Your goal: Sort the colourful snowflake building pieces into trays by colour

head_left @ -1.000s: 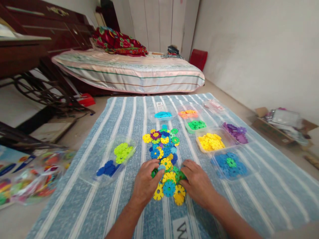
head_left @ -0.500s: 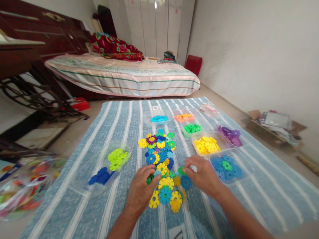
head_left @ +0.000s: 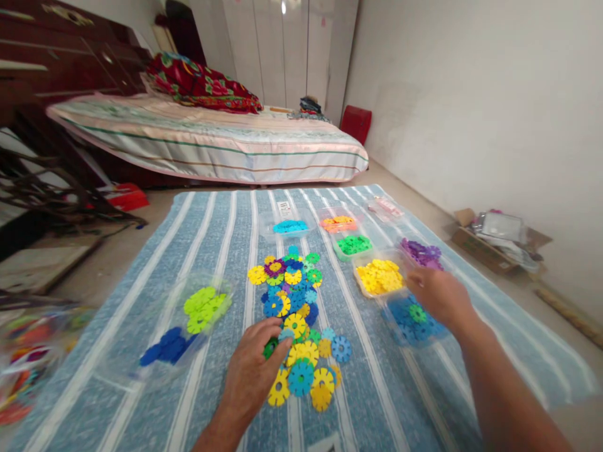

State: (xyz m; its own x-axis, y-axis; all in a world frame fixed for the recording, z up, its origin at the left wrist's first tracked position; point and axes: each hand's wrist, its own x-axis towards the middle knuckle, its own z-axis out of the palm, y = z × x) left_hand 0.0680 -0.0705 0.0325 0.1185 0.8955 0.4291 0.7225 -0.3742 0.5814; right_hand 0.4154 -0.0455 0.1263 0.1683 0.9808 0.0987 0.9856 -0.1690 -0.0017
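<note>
A cluster of interlocking snowflake discs [head_left: 301, 376], mostly yellow, blue and green, lies down the middle of the striped cloth [head_left: 377, 389]. My left hand [head_left: 249, 361] is at its left edge, fingers curled, with a dark green disc [head_left: 270, 347] held inside them. A light-blue disc [head_left: 286, 335] shows at the fingertips. My right hand [head_left: 440, 295] is over the right-hand tubs, between the yellow discs [head_left: 380, 277] and purple discs [head_left: 421, 253]. Its fingertips are blurred and partly hidden. Blue discs with a green one on top [head_left: 417, 312] lie in a clear tub below it.
Clear tubs hold light-blue discs [head_left: 291, 226], orange discs [head_left: 338, 223] and green discs [head_left: 353, 245] at the back. At left lie lime discs [head_left: 204, 309] and dark-blue discs [head_left: 168, 346]. Beyond are a bed [head_left: 211, 144] and a cardboard box [head_left: 485, 251].
My right hand has moved from the cluster's right side out to the tubs at right. The green disc it was touching no longer shows there. My left hand stays at the cluster.
</note>
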